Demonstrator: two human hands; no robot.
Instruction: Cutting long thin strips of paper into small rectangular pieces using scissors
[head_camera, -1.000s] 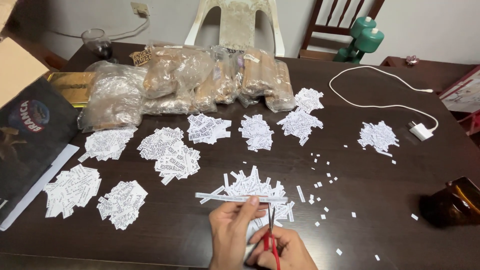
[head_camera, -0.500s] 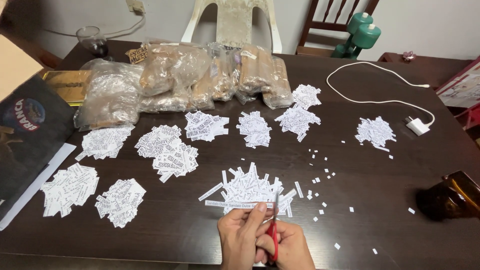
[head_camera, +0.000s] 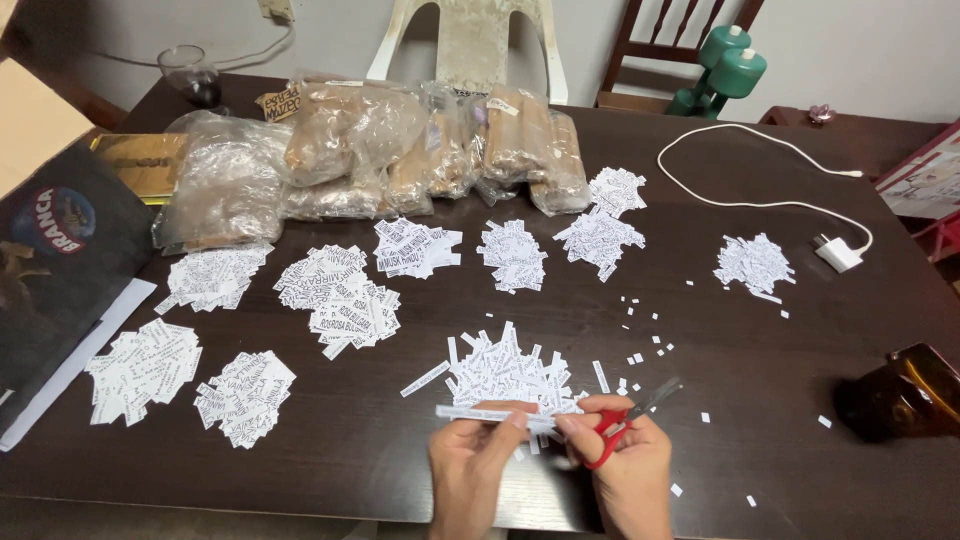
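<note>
Spreading over most of the view is a dark wood table (head_camera: 560, 300), with clear plastic bags (head_camera: 400, 150) of brown goods at the far side and approx. ten heaps of small printed paper slips in front of them. The nearest heap (head_camera: 505, 370) lies just beyond both hands, w/ tiny white offcuts (head_camera: 640, 330) scattered to its right. A white charger cable (head_camera: 760, 190) and a brown glass bottle (head_camera: 900, 390) are at the right side, well apart from the work.

The left hand (head_camera: 480, 470) is closed in a pinch on a thin paper strip (head_camera: 480, 412), held about level at the near table edge. The right hand (head_camera: 625, 465) is closed through the red handles of small scissors (head_camera: 630, 415); the blades point up-right, apart from the strip end.

I judge the strip very light, floppy and easy to tear or bend, so best to grip it near the cutting end, flat between thumb and finger. The scissors are stiff, light, sharp at the tip.
</note>
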